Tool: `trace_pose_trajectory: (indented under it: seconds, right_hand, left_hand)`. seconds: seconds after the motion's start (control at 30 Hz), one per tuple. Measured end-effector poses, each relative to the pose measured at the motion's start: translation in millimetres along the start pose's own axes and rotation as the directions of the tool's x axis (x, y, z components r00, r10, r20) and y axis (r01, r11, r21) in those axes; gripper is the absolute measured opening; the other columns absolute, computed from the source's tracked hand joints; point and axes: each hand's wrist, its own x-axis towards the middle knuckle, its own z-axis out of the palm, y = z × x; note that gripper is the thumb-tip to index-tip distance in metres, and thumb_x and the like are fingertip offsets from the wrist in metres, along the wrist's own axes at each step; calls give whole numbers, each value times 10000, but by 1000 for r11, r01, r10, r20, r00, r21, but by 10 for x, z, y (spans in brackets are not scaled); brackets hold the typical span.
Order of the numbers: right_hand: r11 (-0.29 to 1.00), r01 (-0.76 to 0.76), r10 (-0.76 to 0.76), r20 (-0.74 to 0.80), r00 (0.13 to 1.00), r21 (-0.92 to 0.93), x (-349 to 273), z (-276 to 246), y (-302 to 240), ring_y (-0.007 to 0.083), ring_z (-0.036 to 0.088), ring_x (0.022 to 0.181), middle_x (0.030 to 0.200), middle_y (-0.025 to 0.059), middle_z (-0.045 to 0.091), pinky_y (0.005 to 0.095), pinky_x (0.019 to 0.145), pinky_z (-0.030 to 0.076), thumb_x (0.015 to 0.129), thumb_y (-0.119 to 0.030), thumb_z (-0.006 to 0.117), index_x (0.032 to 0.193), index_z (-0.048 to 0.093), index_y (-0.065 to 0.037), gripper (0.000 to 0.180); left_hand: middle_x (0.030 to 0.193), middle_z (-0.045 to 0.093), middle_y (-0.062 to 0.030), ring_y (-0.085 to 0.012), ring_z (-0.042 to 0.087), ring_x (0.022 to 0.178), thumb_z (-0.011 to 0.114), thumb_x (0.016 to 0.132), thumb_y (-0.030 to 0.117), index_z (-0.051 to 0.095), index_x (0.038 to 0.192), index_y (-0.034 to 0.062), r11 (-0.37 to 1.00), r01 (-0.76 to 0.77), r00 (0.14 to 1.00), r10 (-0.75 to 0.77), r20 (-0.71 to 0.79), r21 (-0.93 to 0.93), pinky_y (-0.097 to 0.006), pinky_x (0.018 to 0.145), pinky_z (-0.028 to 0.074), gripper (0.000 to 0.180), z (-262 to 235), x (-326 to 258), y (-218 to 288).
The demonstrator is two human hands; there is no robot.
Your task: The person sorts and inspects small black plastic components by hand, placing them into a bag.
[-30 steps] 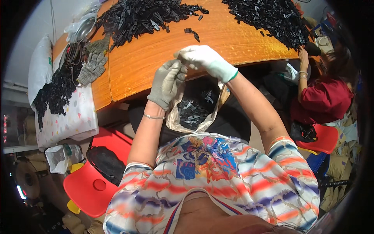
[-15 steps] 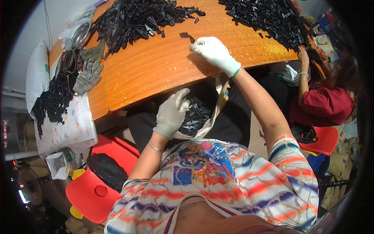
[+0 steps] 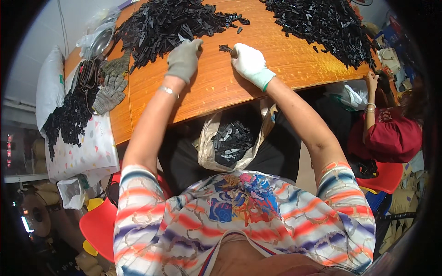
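A large heap of small black plastic pieces point(image 3: 159, 27) lies on the wooden table point(image 3: 212, 83). My left hand point(image 3: 182, 60), in a grey glove, is at this heap's near edge, fingers curled together; what they hold is hidden. To its right, my right hand point(image 3: 249, 63), in a white glove with a green cuff, rests low over the table with fingers closed. Its fingertips meet a few loose black pieces point(image 3: 224, 48); whether one is gripped cannot be made out. An open pale bag point(image 3: 206, 152) with many black pieces inside sits on my lap.
Another heap of black pieces point(image 3: 317, 23) covers the far right of the table. At the left lie grey work gloves point(image 3: 110, 92), dark pieces point(image 3: 69, 117) on a patterned sheet and a white sack point(image 3: 50, 87). A person in a dark red top point(image 3: 391, 133) works at the right.
My left hand has risen from the bag on my lap to the left heap's edge. My right hand stays near the loose pieces, having shifted slightly. The bag's opening is now uncovered.
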Motion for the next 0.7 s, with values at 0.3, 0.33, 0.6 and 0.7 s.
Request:
trace_pose_trajectory:
  seconds: [0.3,0.33,0.6,0.7]
  right_hand:
    - [567,-352,100,362,927,744,-253,-173,86,138,609,573,670,76,646,280,563,486,816,-208,624,790,642,-25,186]
    - [567,-355,101,364,926,744,-283,-201,77,138,609,573,670,76,646,280,563,486,816,-208,624,790,642,-25,186]
    - [695,-282,114,286,952,662,-465,-340,-191,83,578,634,753,59,657,229,578,466,866,-231,618,907,638,-3,233]
    - [571,-276,79,283,956,773,-520,-298,-293,71,578,622,760,53,663,223,572,462,886,-220,605,938,659,6,238]
  left_hand:
    - [1080,614,-135,-350,598,978,489,908,209,599,1092,123,999,-41,988,42,146,-10,-434,814,492,231,-16,218,-71]
    - [1080,614,-135,-350,598,978,489,908,209,599,1092,123,999,-41,988,42,148,-11,-434,814,492,231,-40,197,-29]
    - [955,649,-178,-345,630,904,598,857,305,611,963,83,989,151,980,-149,129,-4,-448,762,493,247,-59,-98,122]
    - [949,658,-175,-336,637,893,654,828,171,560,1062,49,959,219,974,-227,-23,-181,-427,758,494,280,27,-249,97]
